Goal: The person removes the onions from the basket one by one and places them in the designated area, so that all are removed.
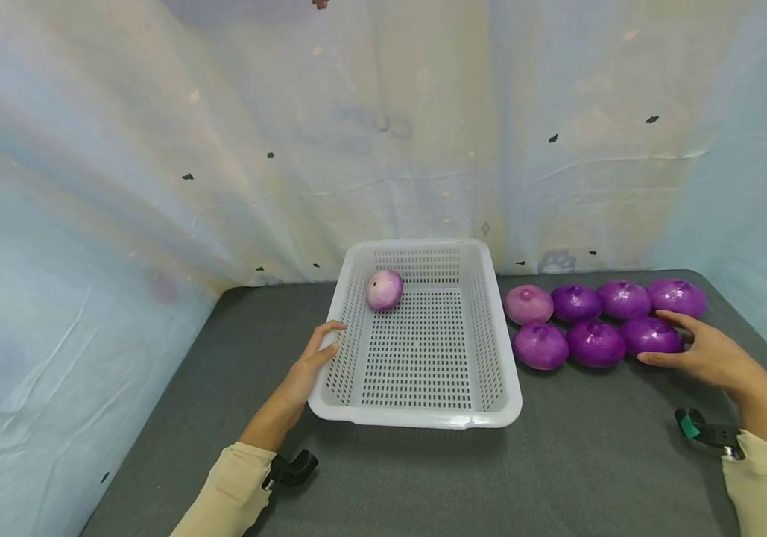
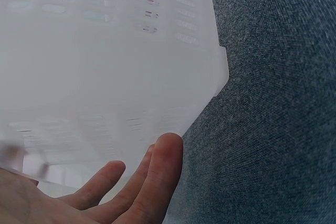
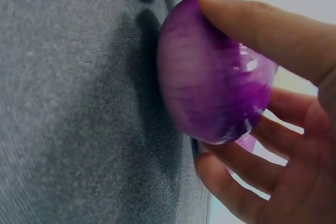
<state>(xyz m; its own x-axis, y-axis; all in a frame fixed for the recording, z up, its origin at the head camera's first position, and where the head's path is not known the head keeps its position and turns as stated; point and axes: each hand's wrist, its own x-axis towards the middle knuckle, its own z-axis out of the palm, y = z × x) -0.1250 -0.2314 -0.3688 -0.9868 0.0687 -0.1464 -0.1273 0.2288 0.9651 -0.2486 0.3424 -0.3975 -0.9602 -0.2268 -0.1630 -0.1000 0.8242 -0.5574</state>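
Note:
My right hand (image 1: pixel 715 354) holds a purple onion (image 1: pixel 651 335) at the right end of the front row, thumb on the near side and fingers round the far side. In the right wrist view, this shiny onion (image 3: pixel 210 77) fills the space between thumb and fingers, close over the grey cloth. My left hand (image 1: pixel 305 369) grips the left rim of a white perforated plastic basket (image 1: pixel 417 418), thumb over the rim. The left wrist view shows the fingers (image 2: pixel 163 171) against the basket's outer wall (image 2: pixel 105 72). One paler onion (image 1: pixel 384 290) lies inside, near the basket's back left corner.
Several more purple onions (image 1: pixel 576 303) stand in two rows right of the basket, close to its right wall. A grey cloth-covered table (image 1: pixel 423 485) lies under everything. Behind it hangs a pale patterned curtain (image 1: pixel 410 134).

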